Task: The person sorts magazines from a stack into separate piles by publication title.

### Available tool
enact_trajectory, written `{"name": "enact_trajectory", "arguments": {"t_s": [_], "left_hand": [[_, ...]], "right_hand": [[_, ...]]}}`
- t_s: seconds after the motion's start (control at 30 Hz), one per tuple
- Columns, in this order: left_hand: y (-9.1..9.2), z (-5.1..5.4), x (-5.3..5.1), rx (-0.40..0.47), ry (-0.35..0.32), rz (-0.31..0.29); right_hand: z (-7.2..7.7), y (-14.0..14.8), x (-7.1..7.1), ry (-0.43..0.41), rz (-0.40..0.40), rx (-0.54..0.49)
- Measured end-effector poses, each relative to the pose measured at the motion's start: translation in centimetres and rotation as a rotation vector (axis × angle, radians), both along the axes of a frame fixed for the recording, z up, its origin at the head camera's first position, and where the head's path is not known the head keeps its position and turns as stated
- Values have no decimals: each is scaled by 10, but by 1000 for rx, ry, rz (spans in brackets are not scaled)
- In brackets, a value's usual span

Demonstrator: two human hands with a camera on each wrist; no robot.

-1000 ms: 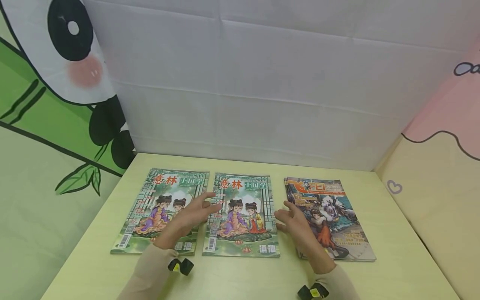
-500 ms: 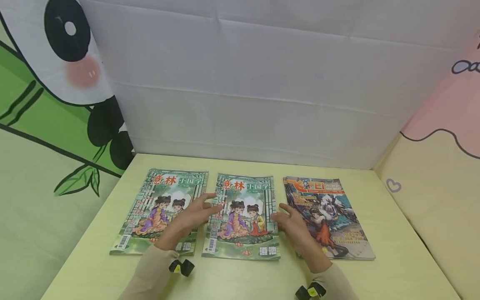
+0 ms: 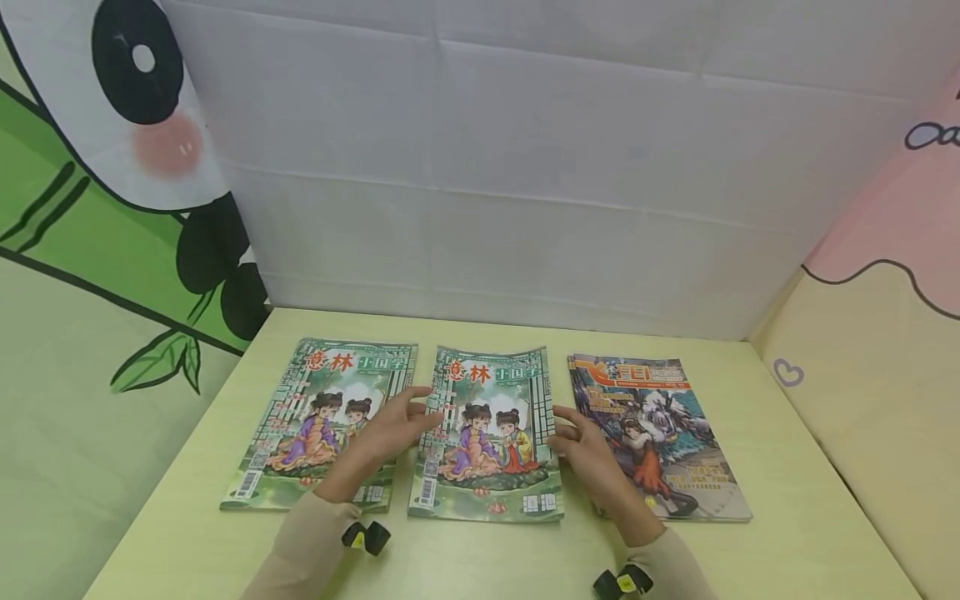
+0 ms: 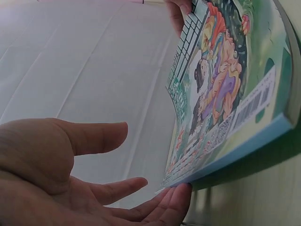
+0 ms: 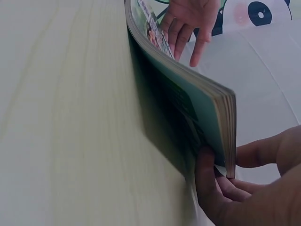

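A green-covered magazine (image 3: 487,442) with two drawn figures lies in the middle of the head view. Its sides bow upward, and the right wrist view shows its right edge raised off the table. My right hand (image 3: 596,462) pinches that edge, with thumb (image 5: 258,153) at the cover side and fingers (image 5: 209,181) curled underneath. At the spine side, my left hand (image 3: 390,429) touches the lower edge with its fingertips (image 4: 181,195). The left thumb (image 4: 103,136) stands straight, apart from the cover.
A matching green magazine (image 3: 330,467) lies at the left, partly under my left forearm. Slightly fanned magazines (image 3: 667,417) with a dark fantasy cover lie at the right. A pale yellow table (image 3: 480,567) bears them, with a white cloth wall (image 3: 510,208) behind.
The middle magazine has shifted slightly right, and its right side has come up and bowed. My right hand has gone from beside its edge to gripping it. The left hand has barely moved.
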State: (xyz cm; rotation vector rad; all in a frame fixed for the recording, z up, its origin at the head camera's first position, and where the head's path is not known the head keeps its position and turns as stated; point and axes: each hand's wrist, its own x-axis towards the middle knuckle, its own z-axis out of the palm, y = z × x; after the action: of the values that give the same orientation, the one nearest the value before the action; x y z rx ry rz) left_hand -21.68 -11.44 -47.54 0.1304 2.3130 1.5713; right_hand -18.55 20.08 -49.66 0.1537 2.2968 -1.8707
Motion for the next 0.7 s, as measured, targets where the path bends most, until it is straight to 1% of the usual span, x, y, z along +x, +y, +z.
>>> {"name": "enact_trajectory", "arguments": {"t_s": [0.13,0.3,0.4,0.6,0.7], "left_hand": [[3,-5,-1,-1,34,35],[5,-8,-2,-6,54,50],[5,-8,-2,-36,67,57],[6,-11,-4,-126,136,75],[7,-12,-4,-144,140,70]], "right_hand": [[-2,3,1,9,17,42],[-4,4,2,20,29,71],[-5,4,1,24,30,73],[-7,7,0,13,32,42],[-5,8,0,11,29,36]]}}
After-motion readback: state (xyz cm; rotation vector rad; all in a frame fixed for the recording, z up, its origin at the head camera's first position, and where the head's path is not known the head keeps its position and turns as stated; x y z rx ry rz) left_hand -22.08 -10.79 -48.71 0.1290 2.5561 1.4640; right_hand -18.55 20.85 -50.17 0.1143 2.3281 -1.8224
